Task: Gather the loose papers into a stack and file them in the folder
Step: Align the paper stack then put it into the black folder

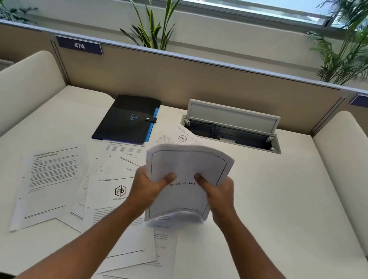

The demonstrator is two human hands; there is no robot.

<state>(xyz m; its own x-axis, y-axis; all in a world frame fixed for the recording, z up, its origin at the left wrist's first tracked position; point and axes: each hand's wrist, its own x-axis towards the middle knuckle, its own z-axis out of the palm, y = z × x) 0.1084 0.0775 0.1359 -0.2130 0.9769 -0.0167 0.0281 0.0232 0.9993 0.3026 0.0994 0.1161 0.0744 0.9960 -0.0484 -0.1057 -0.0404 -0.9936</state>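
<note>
A small stack of white papers is held up above the desk, its top sheet showing a thin black border. My left hand grips its left edge with the thumb on top. My right hand grips the right edge the same way. Several loose printed sheets lie spread over the desk to the left and below the stack. More sheets poke out behind it. A black folder with a snap strap and blue tabs lies closed at the back of the desk.
An open cable hatch with a raised lid sits at the back right of the white desk. A beige partition and curved side dividers enclose the desk. Plants stand behind the partition.
</note>
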